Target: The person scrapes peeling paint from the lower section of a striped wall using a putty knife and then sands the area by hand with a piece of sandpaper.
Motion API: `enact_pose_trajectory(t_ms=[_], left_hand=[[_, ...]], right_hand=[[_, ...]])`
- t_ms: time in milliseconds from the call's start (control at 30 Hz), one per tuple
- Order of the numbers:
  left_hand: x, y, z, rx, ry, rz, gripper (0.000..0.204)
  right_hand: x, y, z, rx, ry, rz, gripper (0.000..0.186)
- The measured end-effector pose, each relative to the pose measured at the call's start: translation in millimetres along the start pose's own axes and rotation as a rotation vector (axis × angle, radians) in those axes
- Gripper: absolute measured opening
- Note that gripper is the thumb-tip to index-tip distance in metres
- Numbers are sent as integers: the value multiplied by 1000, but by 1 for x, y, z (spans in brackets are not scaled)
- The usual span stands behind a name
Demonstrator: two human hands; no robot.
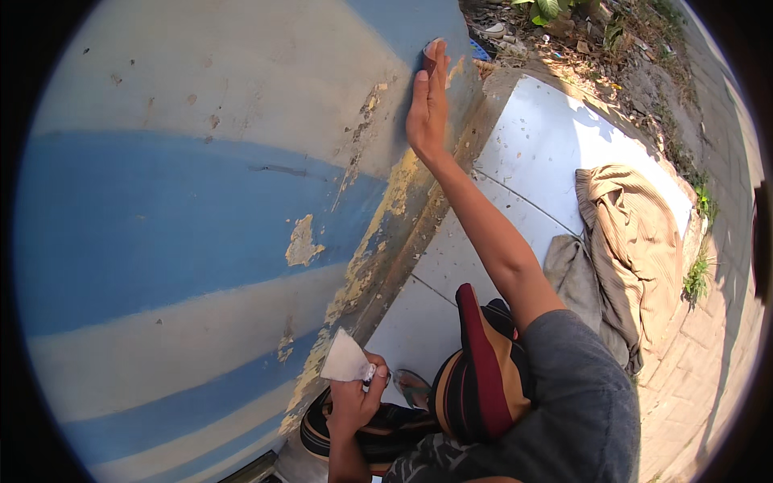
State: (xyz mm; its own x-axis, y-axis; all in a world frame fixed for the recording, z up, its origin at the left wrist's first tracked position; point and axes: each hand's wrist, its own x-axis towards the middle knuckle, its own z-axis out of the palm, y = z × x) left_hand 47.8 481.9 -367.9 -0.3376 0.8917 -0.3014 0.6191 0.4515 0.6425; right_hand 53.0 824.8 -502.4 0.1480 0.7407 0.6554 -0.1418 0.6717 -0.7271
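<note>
My right arm stretches up to the painted wall (201, 209), and my right hand (428, 113) lies against it near its lower edge. A small reddish-brown piece of sandpaper (428, 58) is held under and between its fingers, pressed to the wall; part of it is hidden. Low in the picture, my left hand (353, 406) is closed around a putty knife (346, 358). Its wide pale blade points up, close to the wall but not plainly touching it; the handle is mostly hidden in my fist. Flaked yellowish paint (366, 241) runs along the wall's base between my hands.
White floor tiles (515, 205) border the wall, scattered with paint chips. A tan ribbed cloth (632, 233) and a grey cloth (573, 278) lie at the right. Beyond are paving (684, 354) and soil with plants (547, 10). My striped-clothed legs (483, 378) are bent beside the wall.
</note>
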Motion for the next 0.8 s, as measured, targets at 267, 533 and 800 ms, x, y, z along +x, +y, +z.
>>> enact_pose_trajectory(t_ms=[267, 533, 800], left_hand=[[7, 1, -2, 17, 20, 9, 15], [13, -2, -4, -3, 97, 48, 12], [12, -2, -10, 37, 142, 41, 12]], right_hand=[[-7, 5, -1, -290, -40, -117, 49], [-80, -58, 39, 199, -343, -261, 62], [-105, 30, -5, -119, -205, -194, 60]])
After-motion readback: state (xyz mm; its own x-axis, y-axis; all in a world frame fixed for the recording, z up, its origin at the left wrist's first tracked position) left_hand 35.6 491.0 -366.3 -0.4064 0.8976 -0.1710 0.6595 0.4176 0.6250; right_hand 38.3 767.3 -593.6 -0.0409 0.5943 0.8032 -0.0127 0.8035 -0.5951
